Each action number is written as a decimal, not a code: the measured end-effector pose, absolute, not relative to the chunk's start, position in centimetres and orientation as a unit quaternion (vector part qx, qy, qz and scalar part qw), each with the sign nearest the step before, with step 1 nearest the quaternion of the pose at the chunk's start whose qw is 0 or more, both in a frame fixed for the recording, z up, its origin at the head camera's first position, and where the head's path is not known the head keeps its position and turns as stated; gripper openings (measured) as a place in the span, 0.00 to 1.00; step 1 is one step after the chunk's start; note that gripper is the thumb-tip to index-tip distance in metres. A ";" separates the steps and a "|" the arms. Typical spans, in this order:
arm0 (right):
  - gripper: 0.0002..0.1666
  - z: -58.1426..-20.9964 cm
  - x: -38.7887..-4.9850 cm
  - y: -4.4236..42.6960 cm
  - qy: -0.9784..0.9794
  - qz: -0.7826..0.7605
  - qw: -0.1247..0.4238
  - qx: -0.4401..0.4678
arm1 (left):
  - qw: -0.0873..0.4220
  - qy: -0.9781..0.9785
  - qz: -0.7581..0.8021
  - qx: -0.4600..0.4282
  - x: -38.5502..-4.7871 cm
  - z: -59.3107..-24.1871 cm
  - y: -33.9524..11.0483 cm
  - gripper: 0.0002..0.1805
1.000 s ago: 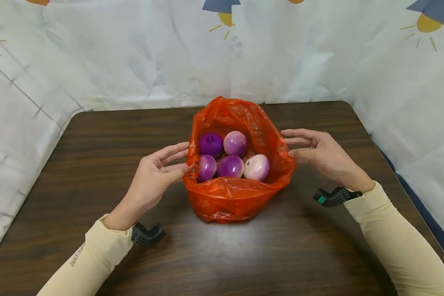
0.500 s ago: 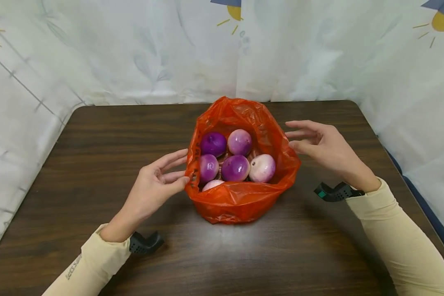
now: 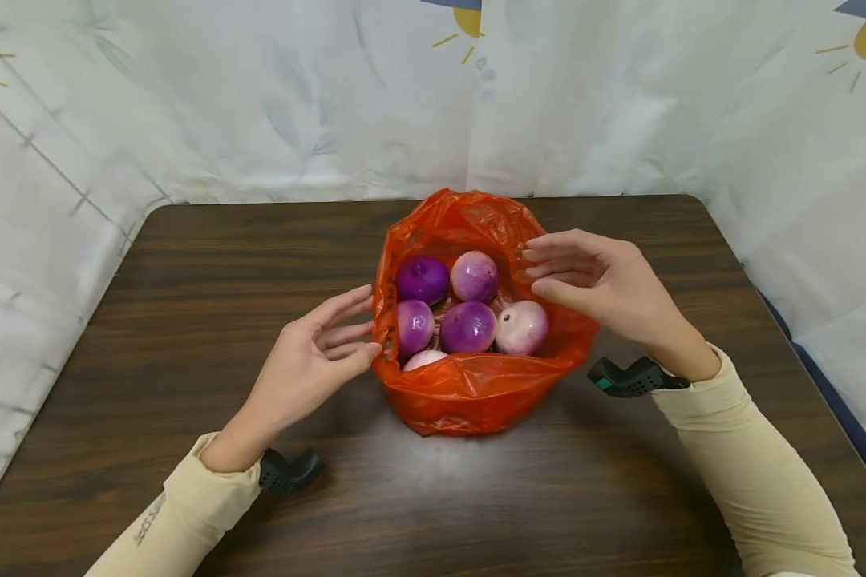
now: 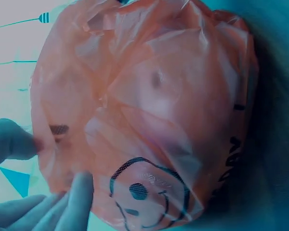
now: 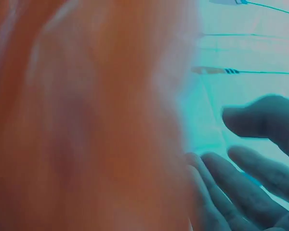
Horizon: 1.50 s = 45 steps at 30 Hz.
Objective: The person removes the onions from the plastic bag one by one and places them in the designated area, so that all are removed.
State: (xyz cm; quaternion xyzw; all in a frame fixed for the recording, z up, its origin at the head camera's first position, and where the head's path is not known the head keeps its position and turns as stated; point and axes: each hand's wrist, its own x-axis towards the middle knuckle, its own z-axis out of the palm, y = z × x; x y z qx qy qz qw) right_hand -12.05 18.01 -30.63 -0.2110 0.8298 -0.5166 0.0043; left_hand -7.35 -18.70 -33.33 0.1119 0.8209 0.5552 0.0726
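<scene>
Left hand [image 3: 292,373]: fingers lay near straight along the outer left side of the bag, thumb tip at its edge, touching rather than clamped. Left sleeve [image 3: 195,501]: cream, lettered, with a black wrist camera [image 3: 290,471] at the cuff.

Bag [image 3: 469,393], one, red plastic: stood mouth up on the dark table [image 3: 137,361], between the hands, rim spread. A printed face [image 4: 151,192] showed in the left wrist view.

Onions [image 3: 468,327], six, all inside the bag. Left: dark purple at the back, purple before it, a pale one partly hidden by the front rim. Middle: pinkish at the back, purple in front. Right: whitish.

Right hand [image 3: 613,284]: hung over the bag's right side, apart from the left, fingers loosely bent, holding nothing; contact could not be told. Right sleeve [image 3: 758,457]: cream.

Behind all: white curtain [image 3: 260,104].
</scene>
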 end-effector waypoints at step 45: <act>0.32 -34.5 -13.7 17.5 0.913 -0.290 0.113 -0.265 | 0.094 0.862 0.493 0.080 -13.9 -32.3 -17.9 0.40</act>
